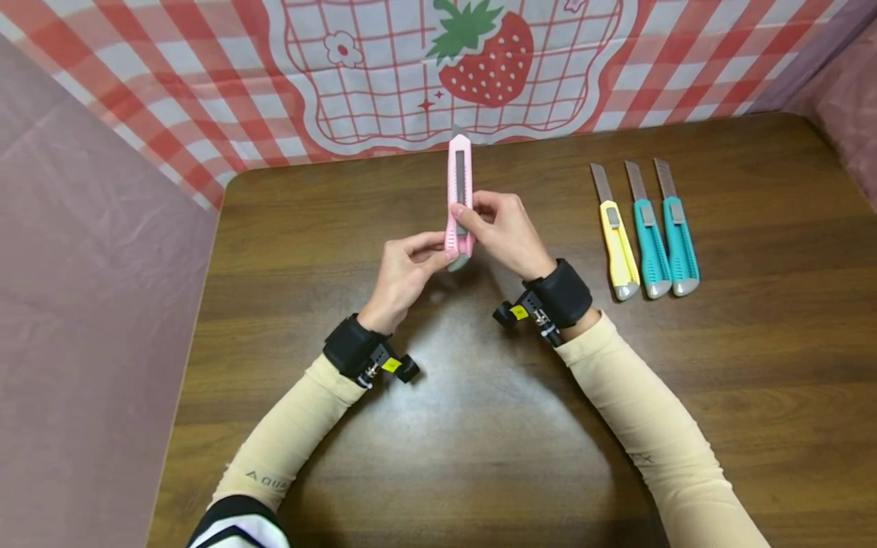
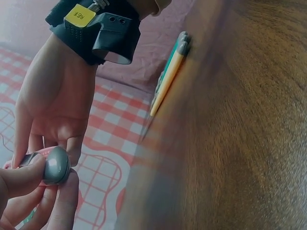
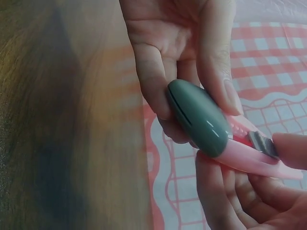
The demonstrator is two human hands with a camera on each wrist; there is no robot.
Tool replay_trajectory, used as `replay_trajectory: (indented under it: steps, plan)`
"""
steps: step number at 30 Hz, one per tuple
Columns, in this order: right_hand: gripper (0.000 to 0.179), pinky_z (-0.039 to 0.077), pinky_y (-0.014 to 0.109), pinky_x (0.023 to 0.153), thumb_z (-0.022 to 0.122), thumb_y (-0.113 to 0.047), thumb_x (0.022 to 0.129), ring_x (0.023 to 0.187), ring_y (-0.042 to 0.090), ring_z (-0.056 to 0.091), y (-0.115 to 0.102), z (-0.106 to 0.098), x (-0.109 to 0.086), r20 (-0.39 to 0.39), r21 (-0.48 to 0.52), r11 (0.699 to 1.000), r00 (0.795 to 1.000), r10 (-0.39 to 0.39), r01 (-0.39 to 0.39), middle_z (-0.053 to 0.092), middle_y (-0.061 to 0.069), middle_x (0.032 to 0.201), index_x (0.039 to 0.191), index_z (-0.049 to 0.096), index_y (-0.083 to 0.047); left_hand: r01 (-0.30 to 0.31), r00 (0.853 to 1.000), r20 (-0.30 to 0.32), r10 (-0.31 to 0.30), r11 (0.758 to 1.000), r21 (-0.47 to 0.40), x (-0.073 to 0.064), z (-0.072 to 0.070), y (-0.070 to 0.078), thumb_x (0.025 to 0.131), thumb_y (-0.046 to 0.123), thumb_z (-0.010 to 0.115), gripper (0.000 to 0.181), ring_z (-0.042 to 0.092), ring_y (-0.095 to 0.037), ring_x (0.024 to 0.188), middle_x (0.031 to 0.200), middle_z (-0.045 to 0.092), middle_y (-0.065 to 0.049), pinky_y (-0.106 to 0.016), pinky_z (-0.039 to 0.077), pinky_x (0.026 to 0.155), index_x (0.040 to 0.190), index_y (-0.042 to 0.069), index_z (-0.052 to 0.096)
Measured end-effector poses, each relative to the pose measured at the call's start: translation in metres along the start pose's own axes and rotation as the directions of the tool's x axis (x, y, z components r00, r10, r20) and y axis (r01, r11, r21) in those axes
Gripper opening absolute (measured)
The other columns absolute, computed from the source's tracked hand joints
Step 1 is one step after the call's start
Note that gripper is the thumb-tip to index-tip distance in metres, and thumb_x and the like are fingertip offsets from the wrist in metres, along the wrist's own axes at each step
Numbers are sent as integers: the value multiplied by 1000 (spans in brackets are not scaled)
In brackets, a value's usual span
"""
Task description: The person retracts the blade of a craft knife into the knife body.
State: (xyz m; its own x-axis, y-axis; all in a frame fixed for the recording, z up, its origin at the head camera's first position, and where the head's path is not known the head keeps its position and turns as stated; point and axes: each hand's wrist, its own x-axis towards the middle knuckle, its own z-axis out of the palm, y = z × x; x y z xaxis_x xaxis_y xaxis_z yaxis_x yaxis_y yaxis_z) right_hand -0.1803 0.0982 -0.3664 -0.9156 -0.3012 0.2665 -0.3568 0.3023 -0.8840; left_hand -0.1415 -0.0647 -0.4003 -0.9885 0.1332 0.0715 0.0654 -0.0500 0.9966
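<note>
Both hands hold a pink utility knife (image 1: 460, 171) above the far part of the table, its grey end cap (image 3: 201, 120) toward me and a short tip of blade (image 1: 458, 131) out at the far end. Near the cap, the left hand (image 1: 403, 278) pinches the handle between thumb and fingers. Farther up, the right hand (image 1: 510, 234) grips the same handle, fingers underneath. Its thumb is at the grey slider (image 3: 263, 143), as the right wrist view shows. To the right lie a yellow utility knife (image 1: 622, 255) and two teal ones, the nearer (image 1: 652, 251) and the outer (image 1: 683, 247), blades extended.
The brown wooden table (image 1: 308, 205) spans the scene, its far edge against a red-and-white checked cloth (image 1: 384, 91) with a strawberry print. Pinkish cloth (image 1: 89, 304) hangs at the left side. Each wrist wears a black strap with a small camera.
</note>
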Motion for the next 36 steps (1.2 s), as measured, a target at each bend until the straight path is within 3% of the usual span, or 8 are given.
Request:
replay_trajectory:
  steps: [8, 12, 16, 23, 30, 36]
  plan:
    - [19, 44, 20, 52, 60, -17, 92, 63, 12, 56, 2, -1, -1, 11, -12, 1000, 1000, -22, 22, 65, 9, 76, 87, 66, 0, 3, 1000, -9, -3, 1000, -9, 0, 0, -1, 80, 4, 71, 26, 65, -22, 82, 93, 69, -20, -25, 56, 72, 105, -5, 66]
    - [18, 45, 19, 52, 60, -17, 91, 64, 12, 57, 0, -1, -1, -20, -1, 1000, 1000, -5, 5, 65, 9, 76, 87, 66, 0, 7, 1000, 17, -6, 998, -67, 0, 0, 0, 81, 2, 69, 24, 65, -25, 79, 91, 69, -20, -32, 59, 70, 103, -8, 65]
    - [18, 46, 19, 52, 60, -17, 91, 65, 13, 58, -2, -2, -2, -39, 7, 1000, 999, 11, -11, 65, 9, 77, 88, 66, 0, 28, 999, 39, -23, 992, -121, 0, 1, 0, 82, -1, 68, 22, 64, -26, 78, 88, 68, -19, -31, 60, 68, 101, -11, 63]
    - [17, 46, 18, 52, 61, -14, 90, 65, 15, 59, -5, -5, -2, -23, 20, 999, 999, 27, -26, 66, 13, 78, 89, 66, 2, 31, 999, 34, -28, 994, -108, 1, 2, 1, 81, -2, 68, 23, 65, -27, 79, 89, 68, -21, -30, 59, 70, 102, -11, 64]
    - [15, 43, 16, 54, 59, -3, 89, 70, 26, 59, -35, -7, -8, -10, 60, 996, 998, 69, -68, 64, 25, 82, 90, 64, 11, 16, 1000, 20, -14, 996, -84, 1, 1, 3, 80, 1, 70, 23, 65, -27, 78, 90, 68, -22, -31, 60, 69, 100, -9, 65]
    - [13, 45, 18, 56, 60, 2, 87, 70, 25, 58, -38, -5, -9, 3, 96, 993, 997, 74, -74, 63, 25, 83, 94, 62, 12, 26, 1000, 13, -25, 996, -86, 3, -1, 4, 81, -1, 69, 22, 65, -26, 79, 91, 68, -22, -31, 59, 69, 100, -10, 65]
